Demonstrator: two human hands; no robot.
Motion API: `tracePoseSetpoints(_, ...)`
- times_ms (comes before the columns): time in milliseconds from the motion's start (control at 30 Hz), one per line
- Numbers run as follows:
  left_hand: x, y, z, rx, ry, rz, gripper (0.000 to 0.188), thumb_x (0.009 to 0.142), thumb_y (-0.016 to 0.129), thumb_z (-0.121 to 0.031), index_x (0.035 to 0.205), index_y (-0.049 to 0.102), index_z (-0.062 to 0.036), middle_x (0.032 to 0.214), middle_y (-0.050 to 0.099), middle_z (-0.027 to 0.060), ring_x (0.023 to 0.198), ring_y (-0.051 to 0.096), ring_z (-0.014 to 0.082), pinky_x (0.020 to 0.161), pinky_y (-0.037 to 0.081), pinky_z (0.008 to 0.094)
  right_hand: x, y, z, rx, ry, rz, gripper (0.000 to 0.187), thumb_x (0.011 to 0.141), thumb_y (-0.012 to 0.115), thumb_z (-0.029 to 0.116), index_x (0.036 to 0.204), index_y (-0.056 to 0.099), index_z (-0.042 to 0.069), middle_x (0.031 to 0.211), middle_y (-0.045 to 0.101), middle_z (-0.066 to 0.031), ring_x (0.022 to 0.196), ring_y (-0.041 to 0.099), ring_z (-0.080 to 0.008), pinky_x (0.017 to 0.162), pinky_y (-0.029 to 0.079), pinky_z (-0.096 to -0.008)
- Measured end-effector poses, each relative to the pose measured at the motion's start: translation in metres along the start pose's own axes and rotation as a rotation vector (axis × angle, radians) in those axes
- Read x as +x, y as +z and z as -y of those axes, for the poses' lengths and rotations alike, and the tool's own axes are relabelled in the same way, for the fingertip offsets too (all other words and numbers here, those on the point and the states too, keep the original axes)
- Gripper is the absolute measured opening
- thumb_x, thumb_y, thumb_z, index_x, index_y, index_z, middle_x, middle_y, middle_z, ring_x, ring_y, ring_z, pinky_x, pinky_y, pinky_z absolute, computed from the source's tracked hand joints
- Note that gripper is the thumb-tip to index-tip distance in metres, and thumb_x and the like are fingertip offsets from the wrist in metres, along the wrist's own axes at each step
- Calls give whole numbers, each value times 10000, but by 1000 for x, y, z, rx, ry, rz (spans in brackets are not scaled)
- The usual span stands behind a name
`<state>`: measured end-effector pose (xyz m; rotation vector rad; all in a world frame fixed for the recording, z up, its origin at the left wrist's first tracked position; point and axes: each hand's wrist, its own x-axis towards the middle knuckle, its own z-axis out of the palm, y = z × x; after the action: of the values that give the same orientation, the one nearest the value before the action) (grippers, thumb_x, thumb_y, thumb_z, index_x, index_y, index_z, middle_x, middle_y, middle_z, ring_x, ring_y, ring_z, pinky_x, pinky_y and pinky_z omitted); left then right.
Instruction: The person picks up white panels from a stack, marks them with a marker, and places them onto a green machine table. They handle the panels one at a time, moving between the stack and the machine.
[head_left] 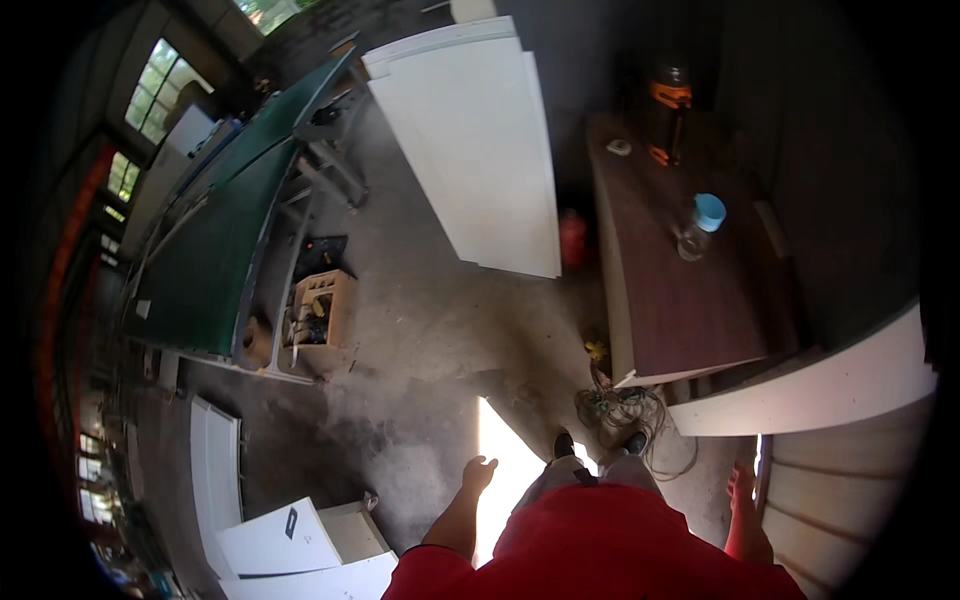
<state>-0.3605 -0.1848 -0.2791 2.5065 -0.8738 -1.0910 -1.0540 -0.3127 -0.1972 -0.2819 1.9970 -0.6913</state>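
My left hand (480, 473) hangs out to the left of my body above the floor. Its thumb and fingers are apart and nothing is in it. On the other side, my right hand (740, 482) is raised beside the edge of a ribbed, light brown panel (845, 490). Its fingers look stretched and hold nothing I can see; whether they touch the panel I cannot tell. Ahead of my feet lies a tangle of cords and hoses (630, 410). A brown-topped cabinet (690, 300) stands beyond it, carrying a clear jar with a blue lid (703, 225).
A large white panel (470, 150) stands upright ahead, with a red cylinder (572, 238) beside it. To the left are a green-topped table (210, 260) and a wooden tool box (335, 300). White boards (275, 545) lie at the lower left. A curved white panel (800, 395) juts out at right.
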Motion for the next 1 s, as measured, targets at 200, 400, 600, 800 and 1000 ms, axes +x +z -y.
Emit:
tracePoseSetpoints(200,-92,-49,-33,-172,-208,-99,639,863,596,-501,1290,568,-26,1167,664,164,1140,596,319,998,449,390,58,188,-74,-848,-930,950,248,770,729,213,866,654,-4,805,676,-83,747,646,-210,705,526,-334)
tracePoseSetpoints(400,-185,15,0,-402,-366,-164,673,854,614,-502,1307,547,-10,1110,685,169,1094,625,301,975,465,370,7,357,77,-687,-629,1157,168,844,618,89,992,563,29,654,534,6,538,485,-83,478,384,-237)
tracePoseSetpoints(600,-266,67,48,-361,-667,-196,673,850,599,-517,1297,561,-15,1312,573,197,1246,516,338,1061,400,400,21,415,78,-1070,-686,1143,336,831,670,174,1089,643,-40,905,679,-147,767,661,-229,672,523,-342)
tracePoseSetpoints(800,-265,67,86,-530,-751,-375,617,817,611,-480,1181,638,17,1226,607,250,1187,557,375,1027,433,426,-59,459,62,-1502,-843,1358,148,846,649,209,829,688,68,768,670,-126,762,670,-265,666,540,-402)
tracePoseSetpoints(1000,-140,-90,194,-900,-707,-809,561,802,666,-431,1186,640,-22,1081,677,207,1083,621,365,944,488,419,57,570,60,-1197,-217,1303,219,914,562,235,1016,605,46,758,615,-66,688,638,-223,568,511,-393)
